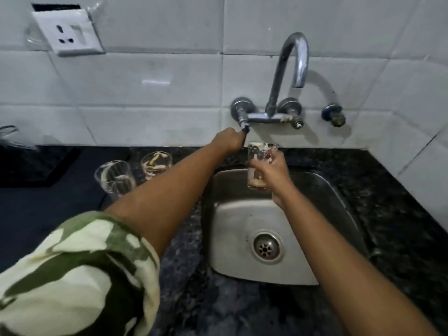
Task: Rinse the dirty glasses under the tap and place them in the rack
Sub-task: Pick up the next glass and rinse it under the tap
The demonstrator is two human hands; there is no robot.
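Head view shows my right hand (pixel 269 168) wrapped around a dirty glass (pixel 260 166), holding it upright over the back of the steel sink (pixel 242 214), below the curved tap spout (pixel 294 59). My left hand (pixel 226 140) is closed on the dark tap handle (pixel 243 134) at the wall. I see no water running. Two more smeared glasses (pixel 115 178) stand on the dark counter (pixel 184 299) left of the sink.

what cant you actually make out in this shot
- Rack: none identifiable in the head view; a dark mat is cut by the left edge.
- Tap handle: mostly hidden by the left hand.
- Held glass: side covered by the right hand.
- Water flow: none discernible at the spout.
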